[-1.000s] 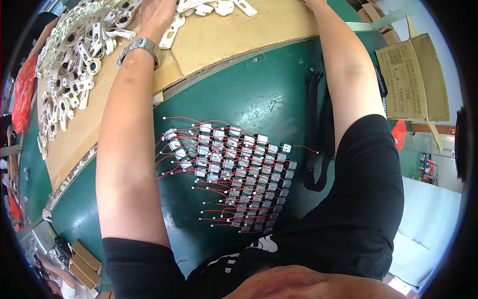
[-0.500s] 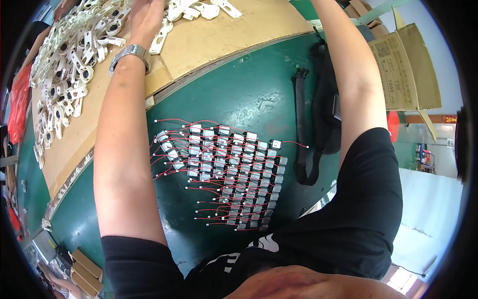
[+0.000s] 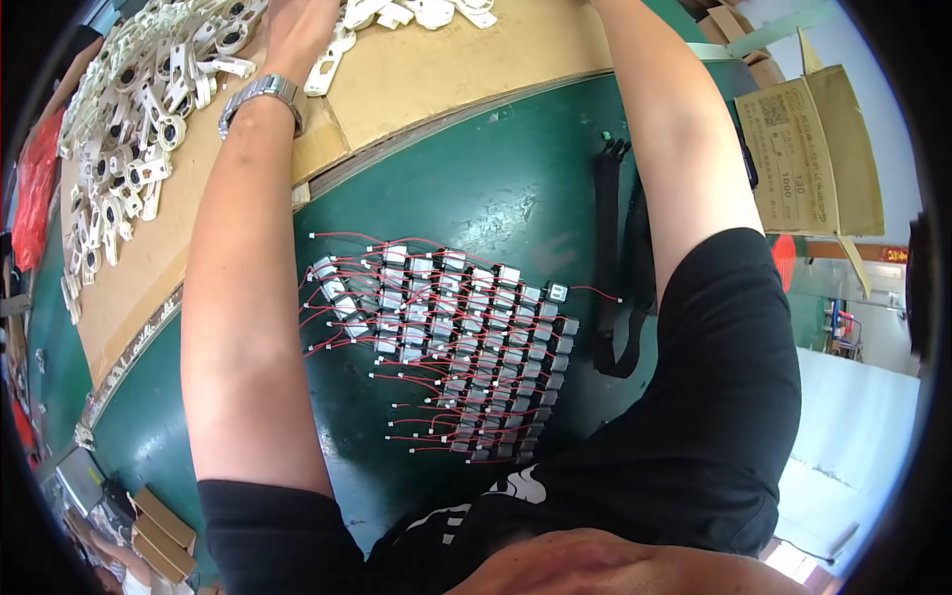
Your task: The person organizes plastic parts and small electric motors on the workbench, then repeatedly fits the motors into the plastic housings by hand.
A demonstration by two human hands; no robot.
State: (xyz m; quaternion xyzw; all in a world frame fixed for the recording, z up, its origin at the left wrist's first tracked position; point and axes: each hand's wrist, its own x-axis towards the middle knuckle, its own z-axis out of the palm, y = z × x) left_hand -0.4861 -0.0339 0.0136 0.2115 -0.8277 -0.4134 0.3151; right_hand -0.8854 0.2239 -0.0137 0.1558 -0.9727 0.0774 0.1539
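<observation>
My left hand [image 3: 297, 35], with a metal watch [image 3: 263, 96] on the wrist, reaches to the top edge over a cardboard sheet [image 3: 436, 74]. Its fingers are cut off by the frame, so what they hold is hidden. Beside it lies a heap of white plastic casings [image 3: 129, 149], some with dark round inserts, and several more casings [image 3: 431, 12] lie just to its right. The right forearm [image 3: 674, 109] stretches up past the top edge, and the hand itself is outside the picture. Between my arms, small grey motors [image 3: 476, 342] with red wires stand in rows on the green table.
A black strap [image 3: 610, 258] lies on the green table [image 3: 436, 188], partly behind my right arm. An open cardboard box [image 3: 808, 149] stands at the right. Red plastic [image 3: 38, 188] hangs at the far left, and small cartons [image 3: 164, 535] sit at the lower left.
My right forearm has swung left at the top edge. The left arm has hardly moved. Casings and motors show only a slight shift with the view.
</observation>
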